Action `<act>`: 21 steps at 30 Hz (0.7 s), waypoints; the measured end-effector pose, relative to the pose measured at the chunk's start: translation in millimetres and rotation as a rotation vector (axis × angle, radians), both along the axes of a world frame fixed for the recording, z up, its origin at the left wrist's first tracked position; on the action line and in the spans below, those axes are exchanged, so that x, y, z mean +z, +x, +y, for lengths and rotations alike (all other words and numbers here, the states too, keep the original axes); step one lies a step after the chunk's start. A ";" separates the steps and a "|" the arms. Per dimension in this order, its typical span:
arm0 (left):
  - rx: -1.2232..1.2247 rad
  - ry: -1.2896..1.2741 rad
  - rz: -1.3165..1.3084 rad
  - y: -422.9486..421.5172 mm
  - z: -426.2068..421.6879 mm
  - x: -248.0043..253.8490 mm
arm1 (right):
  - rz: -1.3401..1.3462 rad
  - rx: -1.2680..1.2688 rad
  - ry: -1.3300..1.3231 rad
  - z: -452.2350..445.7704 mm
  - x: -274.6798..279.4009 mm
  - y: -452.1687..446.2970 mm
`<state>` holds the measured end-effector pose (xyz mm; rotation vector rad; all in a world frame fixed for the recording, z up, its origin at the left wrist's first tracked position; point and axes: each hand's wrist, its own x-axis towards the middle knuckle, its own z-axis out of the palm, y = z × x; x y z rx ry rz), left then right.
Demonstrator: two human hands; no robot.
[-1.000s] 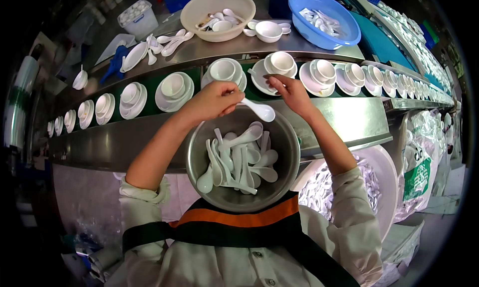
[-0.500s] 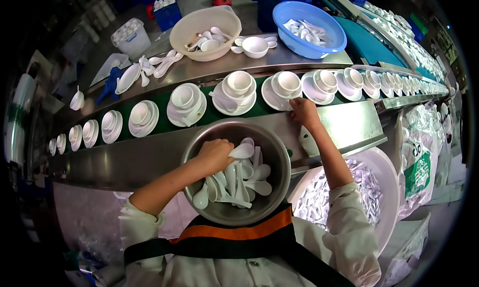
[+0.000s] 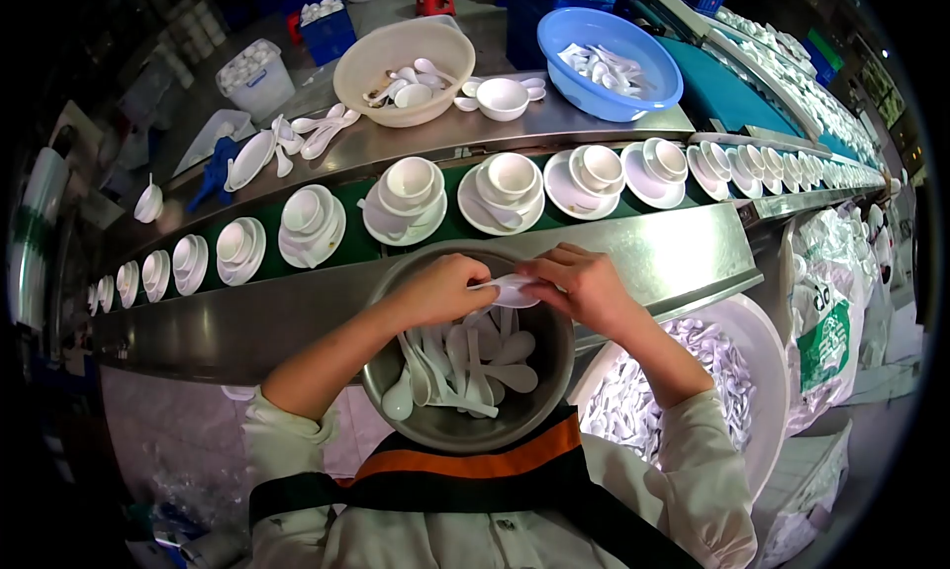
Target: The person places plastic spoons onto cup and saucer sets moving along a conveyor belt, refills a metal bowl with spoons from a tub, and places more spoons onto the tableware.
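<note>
Over the far part of a steel bowl [image 3: 539, 391], both my hands hold one white spoon [image 3: 513, 292]. My left hand [image 3: 445, 290] is closed on its handle end, and my right hand [image 3: 582, 287] pinches the side of its bowl end. Several white spoons [image 3: 460, 361] lie piled inside the steel bowl below. Just beyond my hands, a green belt [image 3: 371, 252] carries a row of stacked saucers and cups. One spoon [image 3: 503, 216] rests on the nearest set, and another [image 3: 381, 216] on the set to its left.
A large tub [image 3: 772, 371] of spoons stands at the lower right, beside a plastic sack [image 3: 831, 312]. Behind the belt, a steel shelf [image 3: 396, 142] bears a beige basin [image 3: 346, 79], a blue basin [image 3: 633, 102], loose spoons and a small bowl [image 3: 503, 98].
My left hand has lifted a spoon from the pile. My right hand has come from the belt's edge to that spoon and grips it. The cup sets have shifted left in view.
</note>
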<state>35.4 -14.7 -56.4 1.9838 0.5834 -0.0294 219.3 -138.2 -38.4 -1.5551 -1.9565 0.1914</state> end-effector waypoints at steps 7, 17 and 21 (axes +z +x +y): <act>0.006 0.032 0.025 -8.9 14.6 -13.3 | 0.437 -0.442 -0.262 35.3 -70.2 71.9; 0.004 0.029 -0.014 13.8 9.9 -1.3 | 0.795 -0.308 -0.309 25.9 -43.0 43.3; 0.145 -0.150 -0.118 31.6 5.6 0.3 | 0.735 -0.075 -0.376 14.2 -32.1 41.7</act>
